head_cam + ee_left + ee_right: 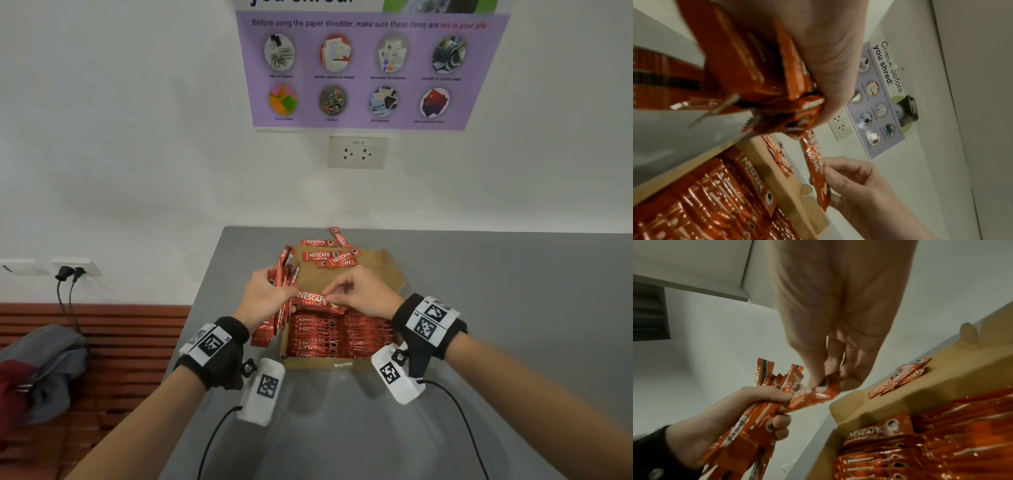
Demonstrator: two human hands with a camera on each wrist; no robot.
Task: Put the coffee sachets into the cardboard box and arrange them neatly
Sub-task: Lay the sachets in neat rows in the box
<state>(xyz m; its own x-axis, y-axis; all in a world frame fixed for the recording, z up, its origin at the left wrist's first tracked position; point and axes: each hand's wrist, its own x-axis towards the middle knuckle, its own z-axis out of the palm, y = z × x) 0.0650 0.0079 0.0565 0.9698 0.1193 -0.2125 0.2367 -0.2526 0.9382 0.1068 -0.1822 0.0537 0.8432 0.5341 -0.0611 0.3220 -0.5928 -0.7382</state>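
Observation:
An open cardboard box (383, 267) lies on the grey table, its near half filled with two neat rows of red coffee sachets (329, 334). My left hand (265, 294) grips a bundle of sachets (279, 301) upright beside the box's left wall; the same bundle (756, 78) fills the left wrist view. My right hand (356, 291) pinches the end of a single sachet (317, 301) between thumb and fingertips, held flat above the rows and still touching the bundle. The single sachet (813, 395) shows under my right fingers. Several loose sachets (330, 255) lie on the box's far flap.
The table (496, 308) meets a white wall with a socket plate (358, 152) and a purple poster (370, 68). Left of the table stands a red slatted bench (113, 346) with a grey bag (41, 370). Wrist-camera cables (459, 418) trail across the near table.

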